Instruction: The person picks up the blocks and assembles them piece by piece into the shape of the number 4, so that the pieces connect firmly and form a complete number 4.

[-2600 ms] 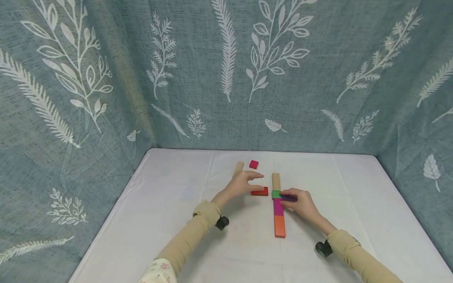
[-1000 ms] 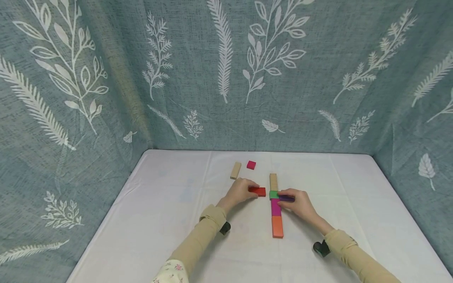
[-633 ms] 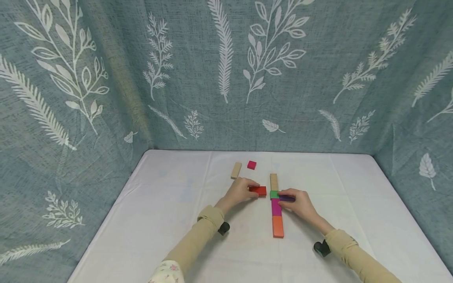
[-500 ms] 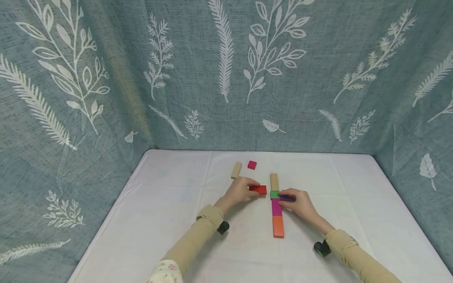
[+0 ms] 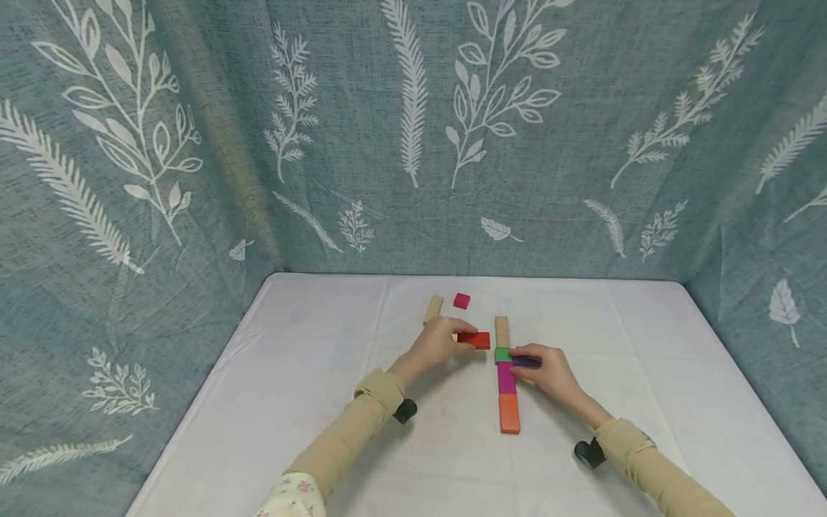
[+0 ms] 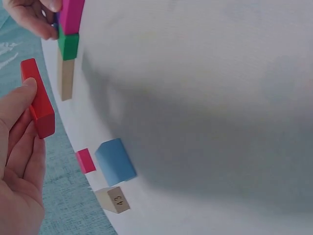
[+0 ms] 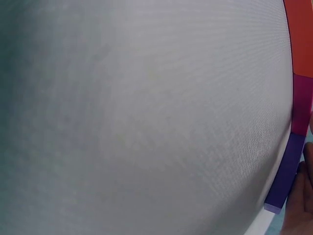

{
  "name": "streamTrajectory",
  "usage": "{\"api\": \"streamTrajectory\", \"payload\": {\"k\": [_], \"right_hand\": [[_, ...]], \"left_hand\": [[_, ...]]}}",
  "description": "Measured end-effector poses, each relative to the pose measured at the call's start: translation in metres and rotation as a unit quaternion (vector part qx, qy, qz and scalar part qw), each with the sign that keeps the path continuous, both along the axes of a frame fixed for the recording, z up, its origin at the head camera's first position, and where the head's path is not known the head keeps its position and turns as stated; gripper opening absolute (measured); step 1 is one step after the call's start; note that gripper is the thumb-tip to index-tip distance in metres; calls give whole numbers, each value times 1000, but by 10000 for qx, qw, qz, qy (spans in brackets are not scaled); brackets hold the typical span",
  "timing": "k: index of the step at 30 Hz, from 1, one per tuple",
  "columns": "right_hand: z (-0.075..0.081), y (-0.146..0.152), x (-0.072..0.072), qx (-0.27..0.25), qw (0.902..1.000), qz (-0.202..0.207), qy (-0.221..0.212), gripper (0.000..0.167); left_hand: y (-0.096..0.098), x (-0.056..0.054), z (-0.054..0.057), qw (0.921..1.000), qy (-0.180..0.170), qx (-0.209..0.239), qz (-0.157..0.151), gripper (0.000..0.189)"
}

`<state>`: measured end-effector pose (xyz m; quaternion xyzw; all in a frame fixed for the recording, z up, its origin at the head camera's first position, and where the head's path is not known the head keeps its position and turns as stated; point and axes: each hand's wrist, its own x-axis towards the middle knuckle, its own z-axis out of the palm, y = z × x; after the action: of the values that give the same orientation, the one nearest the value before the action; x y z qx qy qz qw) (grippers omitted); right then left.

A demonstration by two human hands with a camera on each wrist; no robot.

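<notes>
My left hand [image 5: 434, 346] pinches a red wooden block [image 5: 478, 340] between thumb and fingers; in the left wrist view the red block is raised off the white cloth. To its right a line of blocks runs toward me: plain wood [image 5: 502, 330], green [image 5: 502, 355], magenta [image 5: 507, 378] and orange [image 5: 510, 414]. With thumb and fingertips, my right hand [image 5: 552, 373] holds a dark purple block [image 5: 528, 362] sideways at the line's right side, by the green one. In the right wrist view, only the edge of that hand shows beside the purple block.
Beyond my left hand lie a small pink-red block [image 5: 461, 301] and a plain wooden block [image 5: 433, 309]. A blue block [image 6: 115, 161] next to them shows in the left wrist view; my hand hides it from the head camera. A leaf-patterned blue-green curtain [image 5: 362, 143] surrounds the table.
My left hand has come down to the red block, taken it between thumb and fingers, and lifted it slightly up and away from me. The right hand stays on the purple block.
</notes>
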<state>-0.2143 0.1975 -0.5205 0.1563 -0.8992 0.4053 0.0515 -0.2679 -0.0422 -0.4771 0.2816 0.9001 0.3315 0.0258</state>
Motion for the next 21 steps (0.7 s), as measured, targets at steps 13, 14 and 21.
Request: {"api": "streamTrajectory", "payload": {"k": [13,14,21], "right_hand": [[-1,1,0,-24,10000,47,21,35],[-1,1,0,-9,10000,50,3,35],[1,1,0,-38,10000,67,2,34]], "left_hand": [[6,4,19,9994,199,146,-231,30],[6,4,20,9995,166,165,-235,30],[10,3,30,9988,240,192,-382,31]]}}
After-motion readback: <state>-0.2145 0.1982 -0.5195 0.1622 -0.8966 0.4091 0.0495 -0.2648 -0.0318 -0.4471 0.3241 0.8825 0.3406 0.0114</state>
